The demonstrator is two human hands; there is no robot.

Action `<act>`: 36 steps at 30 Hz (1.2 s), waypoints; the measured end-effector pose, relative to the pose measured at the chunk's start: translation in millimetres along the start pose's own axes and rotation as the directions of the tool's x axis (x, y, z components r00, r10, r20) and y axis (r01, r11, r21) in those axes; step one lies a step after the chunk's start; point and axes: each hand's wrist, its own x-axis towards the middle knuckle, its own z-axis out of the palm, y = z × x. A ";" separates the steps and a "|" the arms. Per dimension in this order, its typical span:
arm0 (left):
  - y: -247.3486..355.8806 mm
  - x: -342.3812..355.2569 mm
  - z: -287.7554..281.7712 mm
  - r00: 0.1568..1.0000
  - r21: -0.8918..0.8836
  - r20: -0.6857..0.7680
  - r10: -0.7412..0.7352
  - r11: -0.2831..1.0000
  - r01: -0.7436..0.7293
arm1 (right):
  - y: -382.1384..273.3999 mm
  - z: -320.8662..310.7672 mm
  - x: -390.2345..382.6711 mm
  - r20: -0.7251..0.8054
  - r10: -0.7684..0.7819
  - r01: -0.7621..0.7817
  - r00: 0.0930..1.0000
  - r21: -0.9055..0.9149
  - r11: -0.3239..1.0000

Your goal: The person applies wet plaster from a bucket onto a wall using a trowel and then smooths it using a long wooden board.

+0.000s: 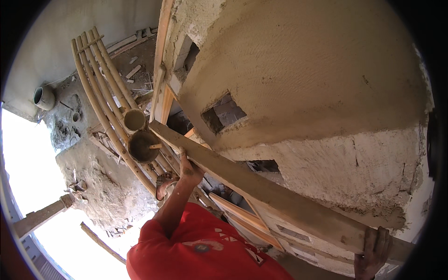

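A long wooden straightedge board, smeared with mortar, slants across the view from the middle left to the lower right. Near its upper end, my left hand grips the lower edge, thumb up. Toward the other end, my right hand wraps its fingers over the board. Behind the board rises a wall with wet grey-brown plaster. Below the smooth part runs a paler, rough band. A square recess opens in the plaster; whether the board touches the wall I cannot tell.
Left of the board, a scaffold of round poles carries a bucket and a dark mortar pan with a wooden-handled tool in it. My sandalled foot stands on the poles. Far below are another bucket, rubble and a mortar heap.
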 end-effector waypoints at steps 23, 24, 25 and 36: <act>-125.5 143.6 99.7 0.953 0.695 0.203 0.223 0.653 -0.301 | -258.8 425.0 -125.0 0.145 0.723 -0.639 0.676 0.604 0.476; -128.3 152.2 93.9 0.952 0.694 0.209 0.223 0.652 -0.305 | -264.3 432.6 -122.1 0.144 0.736 -0.649 0.661 0.601 0.466; -132.8 169.6 82.9 0.951 0.694 0.218 0.220 0.650 -0.309 | -270.7 440.6 -120.4 0.146 0.751 -0.663 0.643 0.597 0.452; -151.4 167.9 106.0 0.881 0.578 0.407 0.240 0.679 -0.452 | -281.3 477.3 -99.7 0.054 0.881 -0.765 0.471 0.523 0.377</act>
